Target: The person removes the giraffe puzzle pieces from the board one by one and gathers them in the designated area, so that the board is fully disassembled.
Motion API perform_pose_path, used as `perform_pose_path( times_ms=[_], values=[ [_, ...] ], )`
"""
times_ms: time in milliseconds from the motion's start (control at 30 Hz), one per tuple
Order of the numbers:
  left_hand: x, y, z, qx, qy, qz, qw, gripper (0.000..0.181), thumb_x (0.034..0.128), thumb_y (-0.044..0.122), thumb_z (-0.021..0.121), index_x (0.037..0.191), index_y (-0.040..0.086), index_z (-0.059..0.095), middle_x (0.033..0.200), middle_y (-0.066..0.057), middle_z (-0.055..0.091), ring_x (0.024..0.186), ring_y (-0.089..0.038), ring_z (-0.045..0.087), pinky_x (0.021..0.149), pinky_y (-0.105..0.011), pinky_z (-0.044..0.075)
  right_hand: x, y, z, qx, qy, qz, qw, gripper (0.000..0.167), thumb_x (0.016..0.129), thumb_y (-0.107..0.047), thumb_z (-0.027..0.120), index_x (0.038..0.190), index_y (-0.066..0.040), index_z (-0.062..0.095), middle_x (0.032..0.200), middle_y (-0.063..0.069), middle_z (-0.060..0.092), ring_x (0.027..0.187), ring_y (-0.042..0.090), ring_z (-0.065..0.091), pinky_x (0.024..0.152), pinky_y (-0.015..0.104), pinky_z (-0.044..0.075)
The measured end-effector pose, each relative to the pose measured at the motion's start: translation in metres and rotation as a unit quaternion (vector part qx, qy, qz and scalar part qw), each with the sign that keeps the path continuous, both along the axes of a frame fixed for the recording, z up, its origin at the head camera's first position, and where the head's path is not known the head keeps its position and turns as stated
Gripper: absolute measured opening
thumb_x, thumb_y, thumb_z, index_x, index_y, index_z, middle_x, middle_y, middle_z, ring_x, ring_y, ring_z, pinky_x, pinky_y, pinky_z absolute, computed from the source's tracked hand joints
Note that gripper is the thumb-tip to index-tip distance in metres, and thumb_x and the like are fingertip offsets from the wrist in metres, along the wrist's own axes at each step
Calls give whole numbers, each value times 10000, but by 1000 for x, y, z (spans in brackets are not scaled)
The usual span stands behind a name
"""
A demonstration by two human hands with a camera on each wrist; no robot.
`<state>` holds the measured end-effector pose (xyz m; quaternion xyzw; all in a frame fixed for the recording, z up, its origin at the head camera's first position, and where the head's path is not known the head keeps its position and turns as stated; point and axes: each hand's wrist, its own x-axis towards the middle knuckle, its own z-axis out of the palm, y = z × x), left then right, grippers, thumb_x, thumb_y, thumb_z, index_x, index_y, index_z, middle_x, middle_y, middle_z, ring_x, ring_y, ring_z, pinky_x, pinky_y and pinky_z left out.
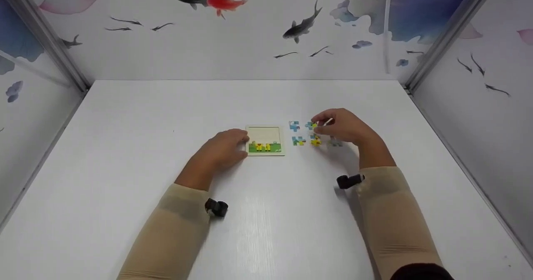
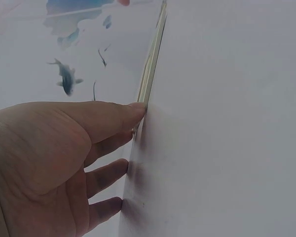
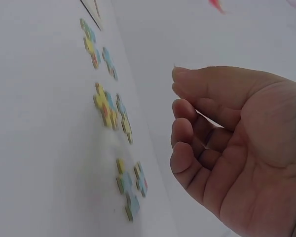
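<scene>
Head view first, and here's the tray (image 1: 265, 133), flat on the white table (image 1: 266, 230), just left of the loose puzzle pieces (image 1: 294, 126). A green-and-yellow strip (image 1: 265, 147) lines its near side; the wood beyond is bare. The left hand (image 1: 227, 147) braces the left rim, thumb by the near corner, fingers towards the far one, a gap between them. Over on the right, the right hand (image 1: 347, 126) hangs above the pieces, thumb and forefinger parted. Danger here: those pieces sit close together in two rows, so a careless fingertip could nudge a neighbour or flip one over.

Left wrist now: an edge-on look at the tray, thumb touching its rim, other fingertips down by the tabletop. It looks like a touch rather than a clamp, so a sideways shove could slide the tray and jostle the strip inside.

Right wrist: fingers curved, thumb near the forefinger, nothing visible between them. Six pieces lie on the table beside the hand in this view, thin and low. Those thin edges are the trouble, I reckon: a shallow pinch could slip off, or neighbouring tabs could snag.
</scene>
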<state>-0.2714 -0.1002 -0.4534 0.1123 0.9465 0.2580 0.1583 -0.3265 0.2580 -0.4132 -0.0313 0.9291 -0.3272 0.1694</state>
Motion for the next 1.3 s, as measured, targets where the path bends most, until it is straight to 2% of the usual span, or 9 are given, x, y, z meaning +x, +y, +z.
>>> perform_pose_path(
  times_ms=[167, 400, 533, 700, 833, 1000, 1200, 1300],
  values=[
    [0, -4, 0, -53, 40, -57, 10000, 566, 1052, 275, 646, 1596, 187, 513, 1742, 13, 384, 1661, -267, 286, 1362, -503, 249, 1, -42, 5, 77, 159, 508, 9986, 383, 990, -359, 771, 1361, -274, 733, 1252, -3, 671, 1124, 245, 610, 879, 357, 559],
    [-1, -3, -1, -195, 66, -96, 9997, 555, 1057, 282, 649, 1587, 174, 525, 1732, 0, 404, 1658, -266, 294, 1361, -501, 251, 4, -89, 5, -230, 336, 1270, 9911, 385, 1000, -349, 761, 1363, -226, 731, 1232, 2, 707, 1129, 226, 649, 916, 390, 582],
    [-2, -3, 1, -188, 74, -104, 9997, 540, 1052, 287, 655, 1568, 169, 548, 1720, 1, 424, 1651, -265, 312, 1355, -513, 264, 5, -111, 7, -458, 290, 1486, 9874, 390, 1014, -337, 742, 1378, -200, 721, 1229, 15, 703, 1094, 228, 670, 915, 400, 611],
    [-2, -3, 2, -178, 98, -170, 9996, 521, 1049, 283, 662, 1545, 155, 569, 1703, -8, 452, 1639, -270, 336, 1348, -516, 282, 7, -129, 3, -732, 254, 1576, 9845, 373, 1016, -321, 740, 1362, -183, 728, 1190, 21, 694, 1059, 223, 667, 922, 425, 623],
    [-3, -3, 2, -201, 121, -282, 9993, 525, 1055, 289, 660, 1551, 146, 562, 1709, -25, 443, 1638, -280, 338, 1344, -522, 289, 8, -137, -8, -758, 207, 1578, 9843, 345, 1003, -310, 748, 1325, -184, 750, 1169, 13, 695, 1039, 202, 646, 885, 371, 591],
    [-3, -3, 1, -193, 185, -351, 9990, 529, 1057, 283, 658, 1556, 143, 555, 1716, -45, 429, 1635, -289, 343, 1341, -523, 295, 8, -142, -23, -417, 94, 1614, 9860, 319, 994, -289, 749, 1302, -205, 758, 1156, 8, 712, 1013, 194, 635, 852, 350, 550],
    [-3, -1, 1, -205, 240, -349, 9989, 523, 1052, 260, 666, 1548, 135, 562, 1713, -43, 434, 1627, -292, 360, 1338, -515, 305, 11, -145, -30, 114, 3, 1845, 9828, 418, 943, -183, 787, 1358, -196, 739, 1232, -4, 721, 1147, 204, 654, 1018, 408, 577],
    [-2, 0, 2, -231, 293, -402, 9985, 527, 1050, 246, 663, 1550, 115, 561, 1707, -55, 446, 1622, -302, 369, 1338, -516, 305, 14, -146, -30, 218, 21, 1851, 9825, 464, 912, -145, 799, 1370, -191, 734, 1244, -5, 723, 1165, 218, 657, 1042, 421, 581]
  ],
)
